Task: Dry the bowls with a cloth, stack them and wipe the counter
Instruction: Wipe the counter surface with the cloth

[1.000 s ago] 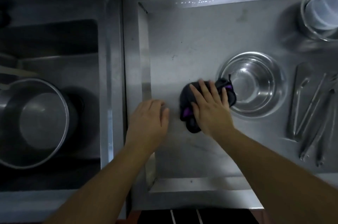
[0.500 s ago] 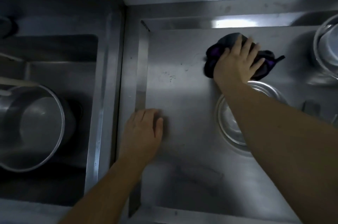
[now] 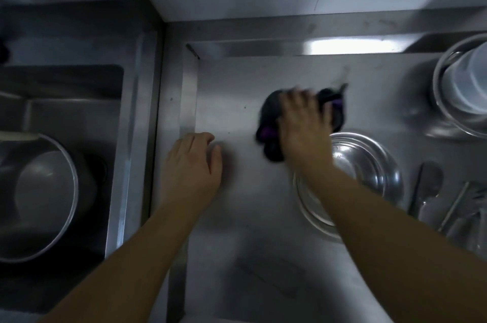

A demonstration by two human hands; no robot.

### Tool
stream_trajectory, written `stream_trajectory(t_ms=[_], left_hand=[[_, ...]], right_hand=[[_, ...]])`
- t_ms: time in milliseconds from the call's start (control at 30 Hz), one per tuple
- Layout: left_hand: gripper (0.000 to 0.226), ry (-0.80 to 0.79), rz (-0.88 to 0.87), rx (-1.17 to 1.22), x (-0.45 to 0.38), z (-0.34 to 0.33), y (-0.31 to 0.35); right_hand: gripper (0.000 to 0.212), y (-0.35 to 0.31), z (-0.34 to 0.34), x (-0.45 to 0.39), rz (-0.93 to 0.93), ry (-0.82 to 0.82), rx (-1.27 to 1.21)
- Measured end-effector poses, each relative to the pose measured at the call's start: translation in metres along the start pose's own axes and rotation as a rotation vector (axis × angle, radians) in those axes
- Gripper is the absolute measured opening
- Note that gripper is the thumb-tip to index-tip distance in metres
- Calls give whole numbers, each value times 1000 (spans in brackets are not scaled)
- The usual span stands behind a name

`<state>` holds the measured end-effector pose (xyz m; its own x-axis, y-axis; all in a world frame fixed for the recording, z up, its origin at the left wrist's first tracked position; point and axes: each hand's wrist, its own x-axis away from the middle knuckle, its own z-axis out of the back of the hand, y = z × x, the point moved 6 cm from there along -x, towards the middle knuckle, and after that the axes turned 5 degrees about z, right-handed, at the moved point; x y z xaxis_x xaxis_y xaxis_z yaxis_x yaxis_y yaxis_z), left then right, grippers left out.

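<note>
While the left hand [image 3: 192,164] lies flat, right hand [image 3: 303,125] fingers press the cloth [image 3: 268,117] onto the counter [image 3: 232,90].

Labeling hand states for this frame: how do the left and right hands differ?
The left hand lies flat and empty on the stainless steel counter; the right hand presses a crumpled dark cloth with purple trim against it. The left looks sharp, the right motion-blurred. The right forearm crosses the shiny steel bowl; the left crosses nothing. Both are bare, palms down.

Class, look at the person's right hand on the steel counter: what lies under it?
Under the right hand lies a crumpled dark cloth with purple patches, pressed on the steel counter. Its middle, and the counter beneath, are covered.
</note>
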<state>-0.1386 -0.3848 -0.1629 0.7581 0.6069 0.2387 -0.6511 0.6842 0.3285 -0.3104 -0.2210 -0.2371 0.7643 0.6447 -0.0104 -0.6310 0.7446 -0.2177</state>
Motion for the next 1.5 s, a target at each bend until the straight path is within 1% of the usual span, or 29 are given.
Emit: stream_trajectory(t_ms=[100, 167, 233, 267, 333, 433, 533, 600, 667, 733, 767, 833, 900, 967, 1133, 1200, 1233, 1267, 1300, 1333, 1400, 1500], left_hand=[[34, 0, -5, 40, 2, -6, 2], [39, -3, -4, 61, 5, -10, 1], [41, -3, -3, 93, 7, -12, -2], [40, 1, -1, 115, 8, -11, -5], [38, 9, 1, 146, 8, -7, -12], [36, 24, -2, 155, 2, 1, -24], [37, 54, 12, 155, -5, 14, -35], [31, 74, 37, 171, -7, 21, -42], [26, 92, 66, 175, -10, 29, -50], [25, 95, 75, 155, -11, 36, -57], [25, 97, 74, 144, -12, 40, -60], [26, 98, 64, 139, -13, 46, -65], [28, 95, 56, 139, -14, 50, -66], [29, 86, 45, 132, -16, 52, -63], [30, 67, 11, 122, -14, 48, -53], [32, 48, 8, 120, -13, 44, -52], [33, 35, 6, 103, -12, 42, -53], [33, 18, -1, 79, -12, 39, -52], [34, 0, -10, 56, -11, 37, -53], [34, -13, -16, 39, -9, 35, -54], [35, -23, -25, 29, -3, 33, -57], [37, -19, -30, 47, 12, 32, -61]], right_hand=[[59, 84, 21, -39, -510, 94, -58], [61, 109, 24, -62, -754, 134, -133], [62, 110, 22, -79, -938, 175, -180], [63, 100, 19, -87, -1002, 194, -197], [65, 69, 14, -100, -1051, 227, -222], [68, 7, 3, -117, -922, 275, -219], [68, -53, -9, -131, -740, 236, -183], [69, -92, -19, -138, -559, 179, -196], [69, -127, -26, -143, -335, 111, -217], [69, -155, -32, -144, -106, 3, -246], [68, -162, -34, -143, -19, -55, -261], [65, -164, -36, -132, 82, -138, -245], [64, -157, -34, -104, 161, -152, -193], [63, -156, -31, -56, 246, -157, -131], [62, -164, -44, 105, 477, -256, -61], [62, -153, -44, 138, 618, -294, -28], [62, -146, -41, 136, 679, -300, -12], [61, -138, -36, 124, 703, -298, 6], [60, -130, -31, 103, 682, -280, 18], [59, -121, -27, 76, 618, -240, 17], [59, -99, -21, 11, 419, -177, -14], [60, -68, -15, -72, 121, -138, -29]])
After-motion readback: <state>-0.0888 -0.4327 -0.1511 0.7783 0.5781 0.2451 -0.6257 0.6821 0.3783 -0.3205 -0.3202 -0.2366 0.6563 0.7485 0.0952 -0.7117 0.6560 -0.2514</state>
